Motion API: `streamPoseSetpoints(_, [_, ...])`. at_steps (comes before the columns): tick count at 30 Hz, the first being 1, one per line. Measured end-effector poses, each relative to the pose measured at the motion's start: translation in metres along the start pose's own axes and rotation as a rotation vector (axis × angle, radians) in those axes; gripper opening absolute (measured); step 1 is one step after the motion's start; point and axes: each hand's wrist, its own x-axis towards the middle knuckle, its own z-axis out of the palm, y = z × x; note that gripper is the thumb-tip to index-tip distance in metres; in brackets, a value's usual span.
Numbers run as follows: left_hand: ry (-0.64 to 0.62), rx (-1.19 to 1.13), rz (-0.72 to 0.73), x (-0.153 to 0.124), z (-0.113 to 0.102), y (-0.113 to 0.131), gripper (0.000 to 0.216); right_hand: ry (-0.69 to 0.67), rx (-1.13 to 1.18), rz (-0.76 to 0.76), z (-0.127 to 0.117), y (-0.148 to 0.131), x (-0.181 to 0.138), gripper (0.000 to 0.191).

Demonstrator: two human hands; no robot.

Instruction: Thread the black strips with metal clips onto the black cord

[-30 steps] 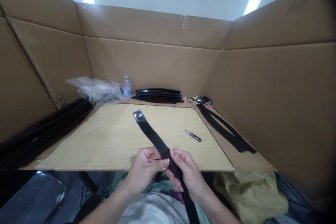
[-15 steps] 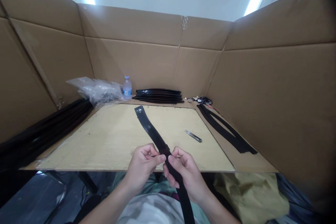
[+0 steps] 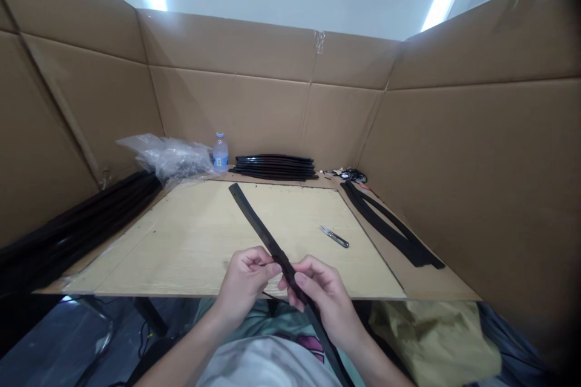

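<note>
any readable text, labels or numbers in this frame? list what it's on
No text can be read in this view.
water bottle: blue label, print too small and blurred to read.
black strap held in left hand and right hand: no markings visible.
cardboard walls: plain, no print.
small cutter: no marking legible.

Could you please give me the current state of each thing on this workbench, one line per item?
Black strap: held edge-on, far end over the board.
Left hand: pinching the strap.
Right hand: gripping the strap.
Water bottle: upright, capped.
Snips: lying flat, untouched.
Strap stack: piled flat by the back wall.
Plastic bag: crumpled.
</note>
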Motion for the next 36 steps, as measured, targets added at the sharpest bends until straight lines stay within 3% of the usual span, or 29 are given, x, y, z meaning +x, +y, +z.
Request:
streamPoseSetpoints(7, [-0.021,0.042,-0.034,-0.005,0.001,0.010,0.034,0.013,0.090,0.036,-0.004,0.002,0.001,0.032])
streamPoseSetpoints(10, [-0.063,0.000,-0.055,-0.009,0.003,0.013,0.031,-0.039,0.090,0.070,-0.006,0.004,0.003,0.041])
streamPoseSetpoints(14, [-0.118,-0.035,-0.041,-0.015,0.006,0.017,0.028,-0.114,0.066,0.094,-0.004,0.003,0.001,0.028])
streamPoseSetpoints(21, [-0.260,-0.096,-0.050,-0.017,0.007,0.016,0.027,-0.229,0.140,0.171,-0.001,0.003,-0.007,0.034])
streamPoseSetpoints(27, [-0.201,-0.066,-0.041,-0.015,0.008,0.014,0.028,-0.068,0.162,0.238,0.002,0.009,-0.008,0.033])
streamPoseSetpoints(36, [-0.155,0.050,0.001,-0.018,0.014,0.013,0.033,0.073,0.091,0.225,0.009,0.008,-0.006,0.040])
